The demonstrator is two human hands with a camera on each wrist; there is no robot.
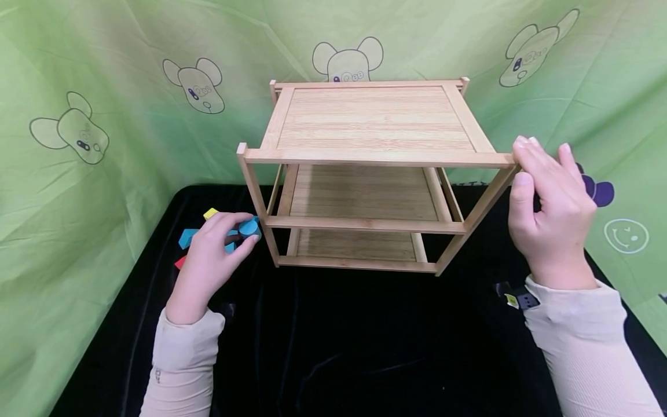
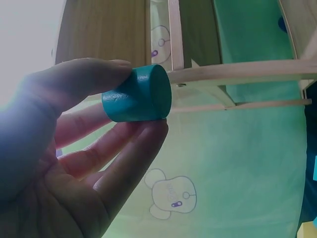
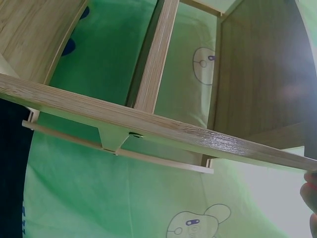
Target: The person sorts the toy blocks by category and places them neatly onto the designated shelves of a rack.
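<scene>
My left hand [image 1: 211, 255] pinches a blue cylinder block [image 1: 249, 227] between thumb and fingers, beside the left front post of a three-tier wooden shelf [image 1: 370, 157]. In the left wrist view the cylinder block [image 2: 138, 94] lies sideways between the fingertips. My right hand [image 1: 554, 208] holds the shelf's upper right front corner, fingers over the post's top and thumb at its near side. Only the fingers [image 3: 310, 193] show at the right edge of the right wrist view, at the end of the post.
Beside and partly behind the left hand lie several blocks, including a yellow block [image 1: 211, 213], a blue block [image 1: 186, 238] and a red block [image 1: 180, 262]. Black cloth [image 1: 354, 336] covers the table. A green curtain [image 1: 125, 35] with cartoon drawings hangs around the back and sides.
</scene>
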